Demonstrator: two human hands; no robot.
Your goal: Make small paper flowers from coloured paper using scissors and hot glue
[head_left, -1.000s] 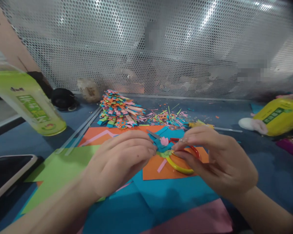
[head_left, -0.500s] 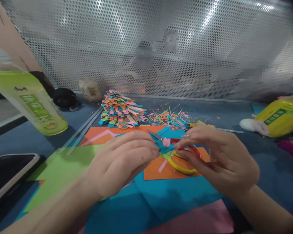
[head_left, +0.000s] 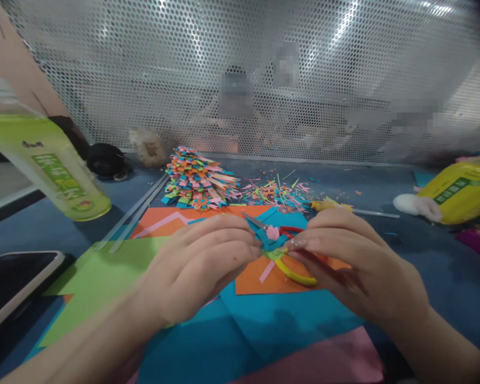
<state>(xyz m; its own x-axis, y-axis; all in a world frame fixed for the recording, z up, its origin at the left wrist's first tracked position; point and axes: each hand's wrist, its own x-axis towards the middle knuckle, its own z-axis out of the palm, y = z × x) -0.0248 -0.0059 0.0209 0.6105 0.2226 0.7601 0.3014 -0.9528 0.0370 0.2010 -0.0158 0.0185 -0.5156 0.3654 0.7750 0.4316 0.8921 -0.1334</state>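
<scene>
My left hand (head_left: 208,261) is closed, its fingertips pinched on the left side of a small green paper piece (head_left: 275,254). From the other side, the thumb and fingers of my right hand (head_left: 352,261) come together at the piece's right edge. Beneath and behind them lie scissors with red and yellow handles (head_left: 296,276), blades pointing up and left. A pink scrap (head_left: 272,232) rests by the scissors' pivot, and a pink strip (head_left: 267,272) lies on orange paper (head_left: 252,281). Blue paper (head_left: 280,314) and green paper (head_left: 104,272) spread below my hands.
A multicoloured paper cone (head_left: 196,181) stands behind my left hand, with a pile of paper scraps (head_left: 280,193) beside it. Left are a bottle (head_left: 60,170), a phone (head_left: 16,282) and clear sticks (head_left: 138,210). A yellow package (head_left: 460,192) sits right.
My right hand's fingers have drawn closer together, and its raised fingers have lowered over the scissors' handles. My left hand has barely moved.
</scene>
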